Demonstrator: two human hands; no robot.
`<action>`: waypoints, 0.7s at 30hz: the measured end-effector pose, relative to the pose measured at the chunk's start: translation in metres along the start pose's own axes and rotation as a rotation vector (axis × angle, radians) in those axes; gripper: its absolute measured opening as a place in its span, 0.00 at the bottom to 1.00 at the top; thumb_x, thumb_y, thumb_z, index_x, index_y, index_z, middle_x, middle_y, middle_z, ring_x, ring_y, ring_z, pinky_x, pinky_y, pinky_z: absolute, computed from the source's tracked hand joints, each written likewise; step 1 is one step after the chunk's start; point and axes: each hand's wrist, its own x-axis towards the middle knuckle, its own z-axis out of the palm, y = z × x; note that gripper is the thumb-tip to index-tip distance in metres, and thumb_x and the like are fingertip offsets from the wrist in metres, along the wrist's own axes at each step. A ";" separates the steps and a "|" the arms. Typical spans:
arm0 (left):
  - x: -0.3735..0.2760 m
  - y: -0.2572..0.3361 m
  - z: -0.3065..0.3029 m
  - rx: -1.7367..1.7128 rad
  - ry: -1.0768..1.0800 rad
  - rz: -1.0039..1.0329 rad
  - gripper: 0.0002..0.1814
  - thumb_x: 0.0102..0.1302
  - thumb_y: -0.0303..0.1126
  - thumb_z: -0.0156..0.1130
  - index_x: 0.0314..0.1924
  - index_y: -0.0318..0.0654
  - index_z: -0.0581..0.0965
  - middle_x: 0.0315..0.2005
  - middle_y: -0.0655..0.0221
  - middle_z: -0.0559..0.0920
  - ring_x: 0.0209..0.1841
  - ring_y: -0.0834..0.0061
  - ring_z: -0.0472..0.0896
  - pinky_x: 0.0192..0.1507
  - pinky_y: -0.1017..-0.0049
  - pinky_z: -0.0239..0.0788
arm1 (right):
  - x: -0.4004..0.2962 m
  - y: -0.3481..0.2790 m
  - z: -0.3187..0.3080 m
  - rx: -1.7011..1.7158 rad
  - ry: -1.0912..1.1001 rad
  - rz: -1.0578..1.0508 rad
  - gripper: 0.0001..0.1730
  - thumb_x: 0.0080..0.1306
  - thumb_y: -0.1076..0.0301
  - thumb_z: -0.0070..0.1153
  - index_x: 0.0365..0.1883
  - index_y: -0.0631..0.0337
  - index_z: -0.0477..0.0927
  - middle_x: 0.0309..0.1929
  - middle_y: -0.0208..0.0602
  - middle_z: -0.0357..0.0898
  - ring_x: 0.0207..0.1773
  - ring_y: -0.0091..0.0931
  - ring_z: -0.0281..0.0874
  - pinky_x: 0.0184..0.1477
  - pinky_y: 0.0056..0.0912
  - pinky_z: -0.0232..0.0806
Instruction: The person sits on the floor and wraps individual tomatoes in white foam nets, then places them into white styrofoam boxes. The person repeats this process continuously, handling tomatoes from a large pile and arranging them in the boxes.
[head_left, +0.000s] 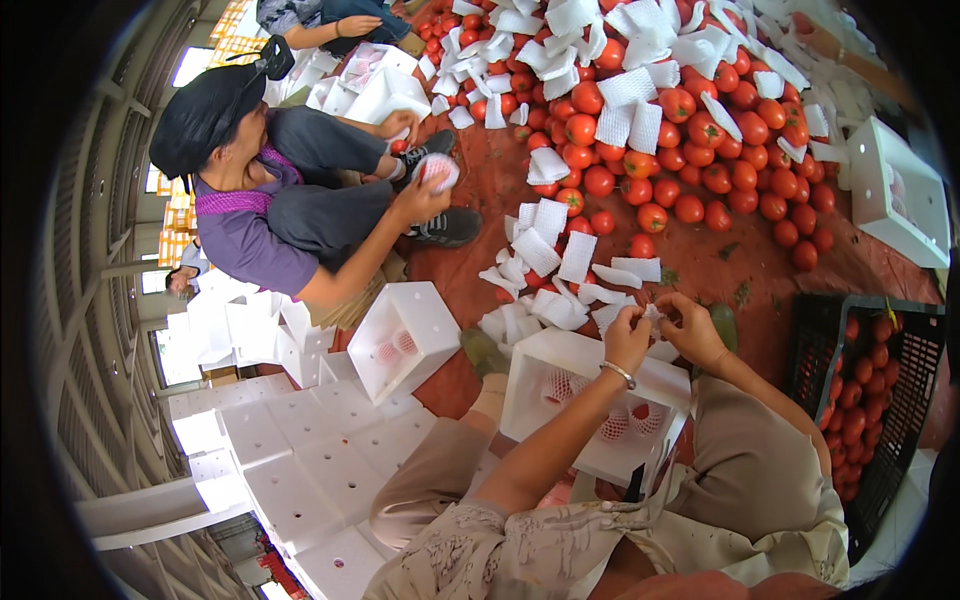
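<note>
Between my two hands, above the far rim of a white foam box, is a white foam net sleeve (652, 318). My left hand (628, 339), with a bracelet at the wrist, pinches one side of it. On its other side are the fingertips of my right hand (688, 327). The foam box (529, 352) stands between my legs. Inside lie several tomatoes in foam nets, among them a netted tomato (615, 426) near my left forearm. Beyond the box, flattened foam sleeves (555, 307) lie loose on the red floor covering.
A big heap of tomatoes (697, 150) spreads ahead, strewn with foam sleeves. At right stands a black plastic crate (814, 360) holding tomatoes. Another foam box (405, 315) is at left, near a seated co-worker (255, 232) holding a netted tomato. Stacked foam boxes (300, 457) fill the lower left.
</note>
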 end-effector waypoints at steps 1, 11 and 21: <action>0.007 -0.025 0.001 -0.118 0.086 -0.051 0.12 0.69 0.34 0.58 0.44 0.30 0.78 0.36 0.64 0.84 0.37 0.76 0.82 0.41 0.75 0.74 | 0.002 -0.009 0.008 -0.039 -0.010 -0.034 0.16 0.60 0.79 0.58 0.48 0.66 0.77 0.37 0.39 0.81 0.38 0.25 0.81 0.44 0.29 0.75; 0.038 0.010 0.014 0.104 0.354 0.380 0.09 0.72 0.33 0.56 0.42 0.33 0.76 0.32 0.61 0.81 0.35 0.69 0.80 0.39 0.70 0.71 | -0.001 -0.009 -0.015 0.523 0.095 0.329 0.08 0.63 0.78 0.55 0.41 0.69 0.75 0.36 0.32 0.79 0.35 0.20 0.79 0.38 0.27 0.75; 0.031 0.014 0.030 -0.074 0.108 0.132 0.06 0.67 0.30 0.61 0.37 0.34 0.76 0.27 0.58 0.81 0.29 0.64 0.80 0.34 0.70 0.71 | -0.002 -0.019 -0.016 -0.333 0.030 -0.480 0.07 0.64 0.79 0.52 0.41 0.66 0.76 0.40 0.48 0.77 0.38 0.44 0.78 0.40 0.38 0.74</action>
